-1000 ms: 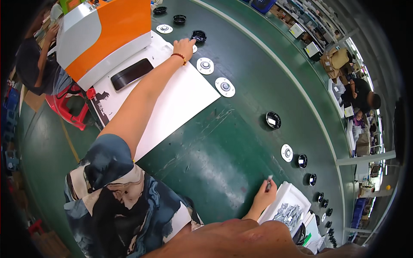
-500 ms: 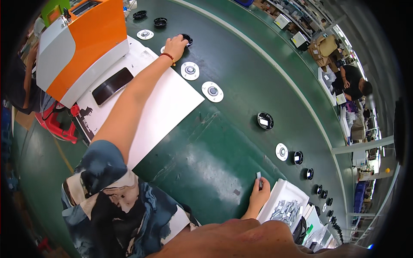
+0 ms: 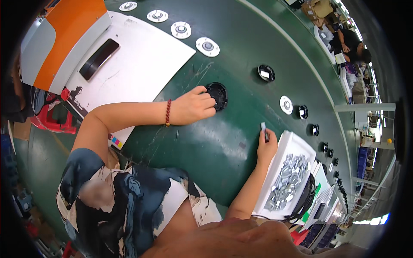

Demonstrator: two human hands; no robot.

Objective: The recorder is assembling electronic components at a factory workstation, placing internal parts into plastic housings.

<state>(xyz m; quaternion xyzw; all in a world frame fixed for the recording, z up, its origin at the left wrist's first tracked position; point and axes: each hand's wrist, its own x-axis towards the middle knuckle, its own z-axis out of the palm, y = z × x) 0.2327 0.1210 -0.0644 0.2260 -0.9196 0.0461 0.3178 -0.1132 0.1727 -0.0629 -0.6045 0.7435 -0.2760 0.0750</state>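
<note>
My left hand [image 3: 193,106], with a red bead bracelet at the wrist, grips the left rim of a round black plastic housing [image 3: 221,97]. The housing's hollow side faces up, over the green work surface. To the right, my right hand [image 3: 267,147] pinches a small flat silver-grey metal piece [image 3: 263,126] that sticks up past the fingertips. Close beside that hand is a white tray [image 3: 288,140] heaped with similar metal pieces [image 3: 287,178].
White discs [image 3: 208,47] with round grey centres line the green belt, along with black housings [image 3: 266,73]. A phone [image 3: 100,59] lies on a white board [image 3: 146,64] beside an orange and grey machine [image 3: 69,38]. Another person [image 3: 352,45] sits far right.
My left hand has brought a black housing from the far left back toward me, over the green surface. My right hand still pinches the metal piece. The view has shifted.
</note>
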